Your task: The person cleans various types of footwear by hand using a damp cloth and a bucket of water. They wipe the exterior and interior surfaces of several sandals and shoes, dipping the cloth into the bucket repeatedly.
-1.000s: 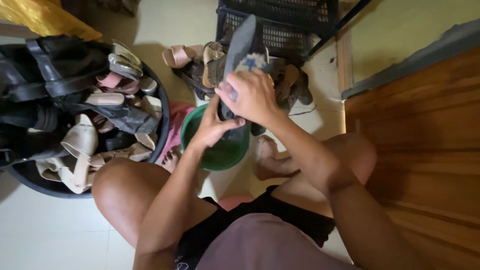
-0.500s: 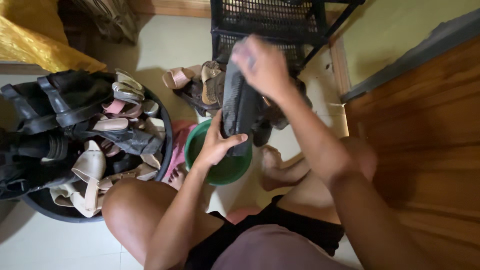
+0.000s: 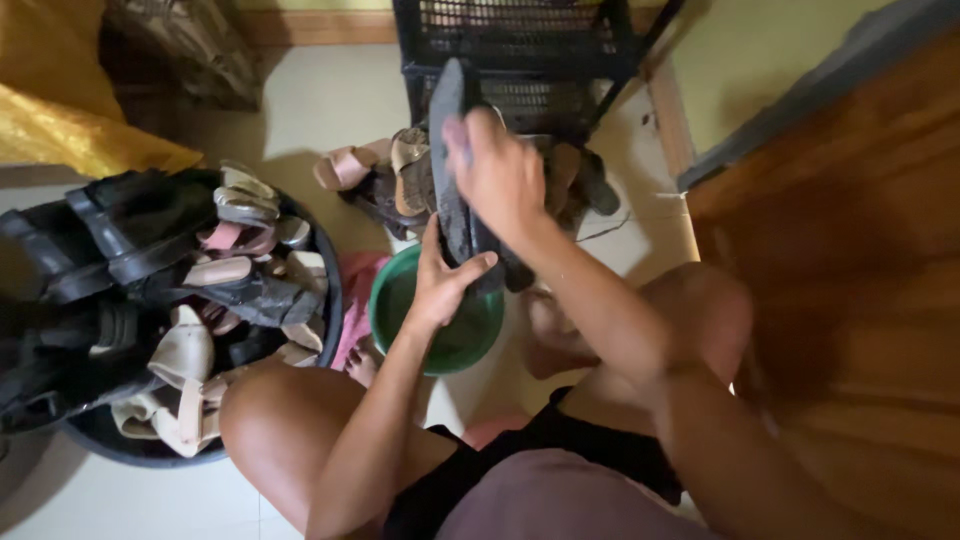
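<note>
I sit on the floor and hold a dark sandal (image 3: 447,110) upright over a green basin (image 3: 398,312). My left hand (image 3: 445,280) grips the sandal's lower end, thumb across its edge. My right hand (image 3: 500,175) is curled over the sandal's middle, pressing on its sole side. Whatever lies under that palm is hidden. The sandal's bottom tip dips toward the basin, between my knees.
A round black tub (image 3: 331,268) heaped with beige, pink and black sandals stands at my left. More sandals (image 3: 365,170) lie by a black wire rack (image 3: 520,50). A wooden door (image 3: 850,250) is on the right, yellow fabric (image 3: 70,130) at the far left, and a pink cloth (image 3: 362,275) beside the basin.
My right hand slid up to the sandal's top end, then came back down to its middle. My left hand kept its grip on the lower end.
</note>
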